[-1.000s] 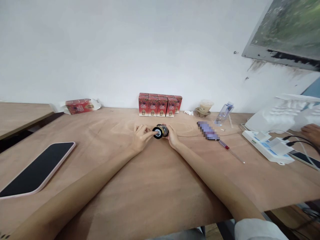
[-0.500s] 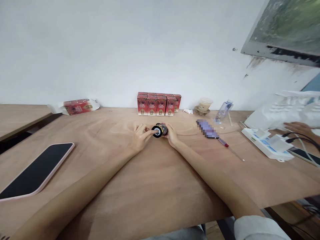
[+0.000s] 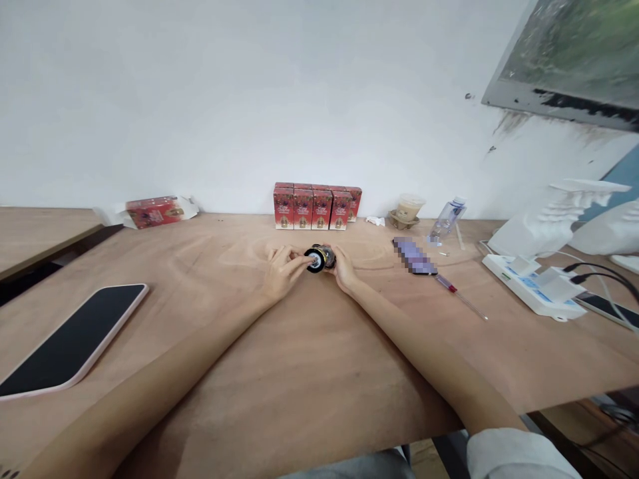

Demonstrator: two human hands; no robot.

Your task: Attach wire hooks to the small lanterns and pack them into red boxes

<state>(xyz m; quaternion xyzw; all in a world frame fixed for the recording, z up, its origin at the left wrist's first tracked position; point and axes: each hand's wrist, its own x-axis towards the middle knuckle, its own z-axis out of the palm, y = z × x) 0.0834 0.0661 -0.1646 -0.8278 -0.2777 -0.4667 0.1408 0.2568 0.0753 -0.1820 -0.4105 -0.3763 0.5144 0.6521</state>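
A small dark round object point(image 3: 327, 256) with a gold rim lies on its side above the wooden table point(image 3: 259, 372), its black-ringed base with a pale centre facing me. My right hand point(image 3: 344, 268) is wrapped round its far right end. At the base, my left hand point(image 3: 284, 268) touches the pale centre with an extended finger; its other fingers are loosely curled. Whether anything tiny is between those left fingertips is too small to tell. Several red printed boxes point(image 3: 303, 209) stand in rows behind both hands, against the wall.
A phone point(image 3: 74, 339) lies at left, an opened red box point(image 3: 154, 211) behind it. Rightward are a cup point(image 3: 407, 207), a clear bottle point(image 3: 448, 219), a purple pixelated item point(image 3: 414, 256), a screwdriver point(image 3: 462, 299), a power strip point(image 3: 534, 287) and white sculpted pieces point(image 3: 534, 216).
Another person's hand at the far right has gone from view, and the white pieces there look shifted. My left fingertip has moved slightly on the round base; my right hand keeps its hold.
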